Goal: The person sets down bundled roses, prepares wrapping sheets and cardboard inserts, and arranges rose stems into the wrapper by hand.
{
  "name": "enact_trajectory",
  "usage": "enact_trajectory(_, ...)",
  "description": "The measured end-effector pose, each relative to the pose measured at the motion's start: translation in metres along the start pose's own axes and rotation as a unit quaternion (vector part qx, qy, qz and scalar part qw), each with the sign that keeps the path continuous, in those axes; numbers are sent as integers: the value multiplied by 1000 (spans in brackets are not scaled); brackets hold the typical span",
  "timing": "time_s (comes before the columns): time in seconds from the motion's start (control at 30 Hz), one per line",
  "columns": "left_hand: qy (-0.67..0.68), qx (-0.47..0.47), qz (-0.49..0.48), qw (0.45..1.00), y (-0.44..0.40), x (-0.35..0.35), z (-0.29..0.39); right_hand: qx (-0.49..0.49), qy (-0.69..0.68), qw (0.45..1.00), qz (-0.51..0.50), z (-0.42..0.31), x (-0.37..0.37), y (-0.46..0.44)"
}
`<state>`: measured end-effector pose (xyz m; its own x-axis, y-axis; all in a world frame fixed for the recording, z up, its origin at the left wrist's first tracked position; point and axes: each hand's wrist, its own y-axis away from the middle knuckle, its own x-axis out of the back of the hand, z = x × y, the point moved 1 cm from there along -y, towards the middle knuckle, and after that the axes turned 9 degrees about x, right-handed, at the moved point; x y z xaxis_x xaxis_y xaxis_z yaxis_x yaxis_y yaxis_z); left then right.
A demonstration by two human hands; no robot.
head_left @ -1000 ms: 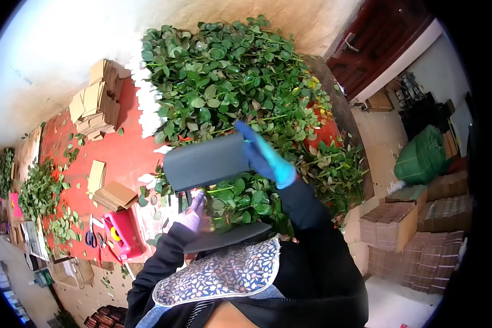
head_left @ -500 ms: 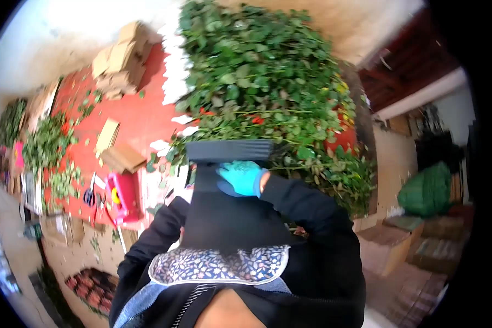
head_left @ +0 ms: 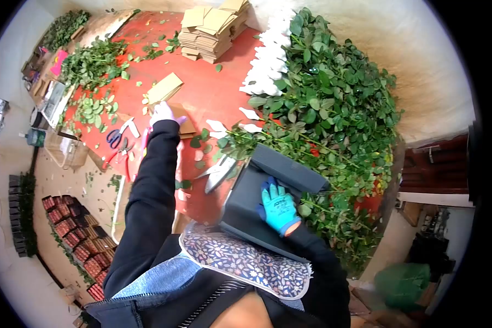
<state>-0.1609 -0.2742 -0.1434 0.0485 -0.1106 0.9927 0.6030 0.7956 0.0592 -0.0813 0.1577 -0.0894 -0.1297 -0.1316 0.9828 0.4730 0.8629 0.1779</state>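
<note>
My left hand (head_left: 165, 113), in a pale purple glove, is stretched out over folded brown cardboard (head_left: 187, 121), its thumb apart from the fingers; its grip looks open. Beside it lies a tan cardboard piece (head_left: 165, 87). My right hand (head_left: 279, 206), in a teal and blue glove, lies flat with spread fingers on a dark sheet (head_left: 246, 205) against my front. The sheet's far end forms a ribbed dark flap (head_left: 290, 168). Leafy stems (head_left: 333, 104) with white-wrapped heads (head_left: 269, 54) are piled beyond it.
On the red table (head_left: 208, 90) are stacked cardboard pieces (head_left: 212, 31), scissors (head_left: 113, 139), red-handled pruners (head_left: 123, 153) and loose leaves (head_left: 93, 109). A wire basket (head_left: 65, 150) stands at the left. A green bundle (head_left: 402, 284) is at lower right.
The view has turned left. My left hand has moved from beside the dark sheet out to the cardboard. My right hand has come down onto the sheet, whose ribbed end is now folded over.
</note>
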Motion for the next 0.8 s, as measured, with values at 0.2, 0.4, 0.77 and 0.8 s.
enact_trajectory(0.2,93,94,4,991,-27,15,-31,-21,-3,998,-62,-1,8,-2)
enact_trajectory(0.4,561,-214,-367,711,118,70,-12,-30,-17,999,-25,-5,1,4)
enact_trajectory(0.77,300,-318,-404,803,256,-25,46,5,-20,973,-229,9,39,17)
enact_trajectory(0.8,267,-317,-375,829,259,-18,49,-19,-20,954,-299,5,53,14)
